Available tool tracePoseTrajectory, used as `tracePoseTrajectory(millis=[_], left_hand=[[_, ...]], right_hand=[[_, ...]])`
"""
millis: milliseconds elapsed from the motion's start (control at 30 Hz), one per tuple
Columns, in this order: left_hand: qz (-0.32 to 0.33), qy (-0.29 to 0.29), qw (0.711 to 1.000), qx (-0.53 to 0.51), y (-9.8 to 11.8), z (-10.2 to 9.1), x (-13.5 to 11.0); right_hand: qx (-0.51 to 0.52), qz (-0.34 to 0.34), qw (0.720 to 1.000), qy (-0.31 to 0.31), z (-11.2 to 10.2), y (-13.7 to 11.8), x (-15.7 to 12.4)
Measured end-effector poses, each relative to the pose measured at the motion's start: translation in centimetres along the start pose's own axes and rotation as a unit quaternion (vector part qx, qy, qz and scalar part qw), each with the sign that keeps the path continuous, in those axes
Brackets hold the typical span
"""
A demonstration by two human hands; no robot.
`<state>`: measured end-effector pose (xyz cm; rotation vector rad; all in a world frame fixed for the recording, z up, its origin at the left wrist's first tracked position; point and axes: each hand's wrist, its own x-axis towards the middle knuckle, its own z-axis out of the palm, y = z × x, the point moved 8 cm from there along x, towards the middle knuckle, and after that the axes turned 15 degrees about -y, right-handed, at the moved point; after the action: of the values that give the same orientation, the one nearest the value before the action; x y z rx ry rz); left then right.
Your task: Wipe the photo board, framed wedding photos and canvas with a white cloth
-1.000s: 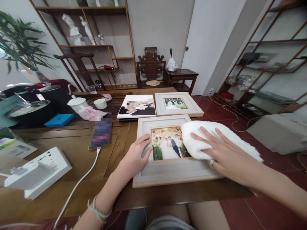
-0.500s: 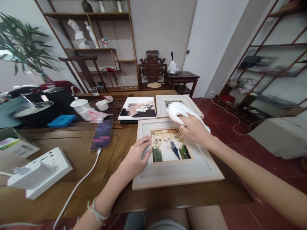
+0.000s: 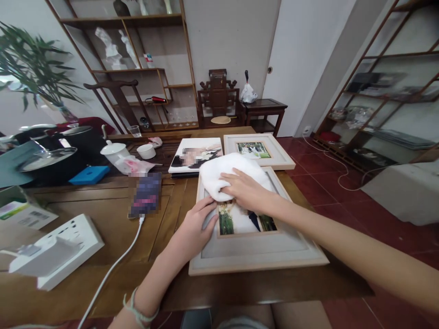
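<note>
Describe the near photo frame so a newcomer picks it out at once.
Find the wooden table and go to its edge nearest the camera. There a pale-rimmed photo frame lies flat, the left hand on its left side and the right hand holding a white cloth over its far part. Unlike the similar frame beyond, it has hands on it.

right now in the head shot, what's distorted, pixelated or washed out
Head view: wide-angle distortion makes the left shelving unit and right shelving unit splay outward at the top; head view: the phone is pixelated; head view: the fluffy white cloth under the right hand looks bright, with little texture showing.
</note>
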<state>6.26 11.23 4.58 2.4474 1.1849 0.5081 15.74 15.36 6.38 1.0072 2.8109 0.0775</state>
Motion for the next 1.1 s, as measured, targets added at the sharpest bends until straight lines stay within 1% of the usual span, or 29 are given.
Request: tracePoseTrajectory(millis=[133, 267, 300, 367, 467, 567, 633, 767, 833, 867, 900, 967, 1033, 1100], left_hand=[[-0.012, -0.007, 1.000, 0.000, -0.6, 0.6, -0.1], [-0.023, 0.000, 1.000, 0.000, -0.7, 0.6, -0.2], [-0.023, 0.002, 1.000, 0.001, -0.7, 0.6, -0.2], [-0.021, 0.006, 1.000, 0.004, -0.6, 0.5, -0.2], [-0.019, 0.012, 1.000, 0.006, -0.5, 0.4, -0.2], [-0.021, 0.013, 1.000, 0.007, -0.5, 0.3, -0.2], [-0.022, 0.011, 1.000, 0.008, -0.5, 0.3, -0.2], [-0.021, 0.010, 1.000, 0.009, -0.4, 0.2, -0.1], [-0.019, 0.010, 1.000, 0.009, -0.4, 0.3, -0.1], [-0.015, 0.009, 1.000, 0.009, -0.3, 0.3, -0.1], [-0.011, 0.009, 1.000, 0.009, -0.3, 0.3, -0.1], [-0.002, 0.008, 1.000, 0.008, -0.3, 0.3, -0.1], [0.003, 0.004, 1.000, 0.006, -0.3, 0.3, -0.1], [-0.001, -0.004, 1.000, 0.003, -0.3, 0.4, 0.0]], right_hand=[[-0.004, 0.080, 0.997, -0.022, -0.3, 3.1, -3.8], [-0.032, 0.181, 0.982, -0.041, -0.3, 6.5, -7.7], [-0.043, 0.196, 0.979, -0.035, -0.3, 7.1, -8.3], [-0.052, 0.190, 0.980, -0.012, 0.1, 7.2, -8.6], [-0.024, 0.146, 0.989, 0.014, 1.2, 6.2, -8.0], [0.010, 0.132, 0.991, 0.014, 1.7, 4.3, -8.0], [0.040, 0.114, 0.993, -0.004, 1.4, 2.0, -8.8], [0.120, 0.083, 0.986, -0.079, 0.7, -3.6, -11.7], [0.152, 0.053, 0.982, -0.099, 0.5, -6.1, -12.6], [0.165, 0.046, 0.980, -0.101, 0.6, -6.9, -12.8], [0.176, 0.044, 0.978, -0.101, 0.8, -7.4, -12.8], [0.193, 0.050, 0.976, -0.093, 1.3, -7.1, -12.2], [0.189, 0.060, 0.978, -0.071, 1.8, -5.7, -11.2], [0.158, 0.080, 0.983, -0.038, 1.9, -3.3, -10.1]])
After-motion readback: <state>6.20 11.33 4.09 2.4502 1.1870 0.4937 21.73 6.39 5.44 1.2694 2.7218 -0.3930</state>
